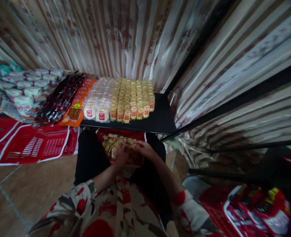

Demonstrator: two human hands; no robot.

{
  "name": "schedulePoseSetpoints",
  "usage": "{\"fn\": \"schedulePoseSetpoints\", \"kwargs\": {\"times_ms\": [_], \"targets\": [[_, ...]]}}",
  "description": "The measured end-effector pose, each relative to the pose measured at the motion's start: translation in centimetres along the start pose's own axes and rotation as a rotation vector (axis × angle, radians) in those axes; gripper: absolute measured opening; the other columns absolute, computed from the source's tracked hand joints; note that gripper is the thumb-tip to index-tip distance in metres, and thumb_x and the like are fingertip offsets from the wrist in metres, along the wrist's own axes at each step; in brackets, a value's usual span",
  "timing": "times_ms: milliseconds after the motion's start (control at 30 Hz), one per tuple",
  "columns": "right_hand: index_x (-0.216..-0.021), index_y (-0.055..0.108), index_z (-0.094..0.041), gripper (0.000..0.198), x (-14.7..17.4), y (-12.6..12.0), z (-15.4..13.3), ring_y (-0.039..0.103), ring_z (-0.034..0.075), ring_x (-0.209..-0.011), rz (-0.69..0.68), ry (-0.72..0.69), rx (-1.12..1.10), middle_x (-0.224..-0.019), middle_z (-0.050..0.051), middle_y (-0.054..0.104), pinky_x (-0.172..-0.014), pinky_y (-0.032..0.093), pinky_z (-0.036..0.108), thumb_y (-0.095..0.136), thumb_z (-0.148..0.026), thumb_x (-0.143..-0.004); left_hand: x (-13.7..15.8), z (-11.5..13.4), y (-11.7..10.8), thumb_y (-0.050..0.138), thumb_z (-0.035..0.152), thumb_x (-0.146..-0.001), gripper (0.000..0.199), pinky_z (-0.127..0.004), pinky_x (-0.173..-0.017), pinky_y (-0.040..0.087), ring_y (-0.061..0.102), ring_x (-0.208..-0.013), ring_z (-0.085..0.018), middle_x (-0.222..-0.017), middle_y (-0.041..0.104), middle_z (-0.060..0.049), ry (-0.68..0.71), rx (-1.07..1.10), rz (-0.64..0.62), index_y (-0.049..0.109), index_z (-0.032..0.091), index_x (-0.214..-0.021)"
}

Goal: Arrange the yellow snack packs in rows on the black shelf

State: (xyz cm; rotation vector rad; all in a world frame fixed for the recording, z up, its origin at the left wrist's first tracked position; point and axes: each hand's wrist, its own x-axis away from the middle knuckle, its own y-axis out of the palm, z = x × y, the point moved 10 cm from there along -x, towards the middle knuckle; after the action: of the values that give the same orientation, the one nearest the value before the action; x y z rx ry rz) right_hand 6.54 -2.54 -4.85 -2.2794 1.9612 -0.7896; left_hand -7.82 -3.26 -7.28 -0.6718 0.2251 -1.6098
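Note:
Between my knees sits a red shopping basket (138, 135), with many small gold-wrapped snacks (113, 144) piled inside. My left hand (122, 154) is over the basket, its fingers curled around a small wrapped piece at the pile. Close beside it, my right hand (145, 149) reaches in from the right, fingers bent and pinched on a gold wrapper. The two hands nearly meet; dim light and blur hide the exact grip. On the black shelf (160, 113) ahead, yellow packaged cakes (133, 102) stand in neat rows.
Left of the cakes lie white round packages (96, 105), orange packets (73, 110), dark-wrapped sticks (58, 98) and white bags (24, 87). A red basket (37, 143) is under the shelf. Red packets (261, 207) fill another basket at lower right. A striped curtain (125, 39) hangs behind.

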Motion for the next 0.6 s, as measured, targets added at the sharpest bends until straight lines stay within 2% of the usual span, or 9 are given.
{"fn": "schedulePoseSetpoints", "kwargs": {"times_ms": [133,233,367,467,600], "targets": [[-0.082,0.065,-0.015,0.023,0.4,-1.1,-0.5,0.055,0.008,-0.050,-0.001,0.067,-0.193,-0.062,-0.002,0.062,-0.042,0.035,0.016,0.056,-0.036,-0.079,0.9,1.1,0.7,0.053,0.019,-0.076,0.024,-0.027,-0.072,0.047,0.060,-0.077,-0.015,-0.082,0.064,-0.002,-0.010,0.128,-0.065,0.057,0.017,-0.100],[-0.078,0.063,-0.015,0.029,0.8,-1.7,-0.8,0.051,0.007,-0.046,0.033,0.078,-0.284,-0.056,-0.002,0.059,-0.037,0.028,0.015,0.058,-0.043,-0.077,1.2,1.5,0.0,0.055,0.019,-0.073,0.020,-0.024,-0.063,0.046,0.059,-0.067,-0.013,-0.070,0.060,0.001,-0.023,0.223,-0.011,0.056,0.017,-0.093],[-0.092,0.062,-0.015,0.036,1.6,-2.4,-1.2,0.054,0.007,-0.052,0.126,0.012,-0.459,-0.067,0.000,0.064,-0.042,0.033,0.014,0.061,-0.046,-0.074,1.3,2.0,-0.7,0.055,0.017,-0.071,0.012,-0.022,-0.059,0.046,0.058,-0.061,-0.012,-0.062,0.057,0.003,-0.051,0.338,0.058,0.054,0.017,-0.083],[-0.099,0.060,-0.016,0.042,2.5,-2.4,-1.2,0.060,0.010,-0.060,0.176,-0.043,-0.521,-0.077,0.002,0.067,-0.048,0.040,0.016,0.066,-0.045,-0.069,1.4,2.6,-0.5,0.054,0.018,-0.071,0.009,-0.022,-0.058,0.048,0.058,-0.058,-0.011,-0.061,0.057,0.003,-0.061,0.440,0.073,0.052,0.017,-0.079],[-0.094,0.060,-0.017,0.039,3.2,-2.6,-1.1,0.066,0.015,-0.074,0.219,-0.137,-0.512,-0.084,0.005,0.070,-0.072,0.051,0.027,0.068,-0.043,-0.065,1.5,4.0,1.1,0.055,0.018,-0.070,0.010,-0.022,-0.057,0.048,0.057,-0.054,-0.010,-0.060,0.057,0.004,-0.060,0.549,0.032,0.050,0.018,-0.078]]}}
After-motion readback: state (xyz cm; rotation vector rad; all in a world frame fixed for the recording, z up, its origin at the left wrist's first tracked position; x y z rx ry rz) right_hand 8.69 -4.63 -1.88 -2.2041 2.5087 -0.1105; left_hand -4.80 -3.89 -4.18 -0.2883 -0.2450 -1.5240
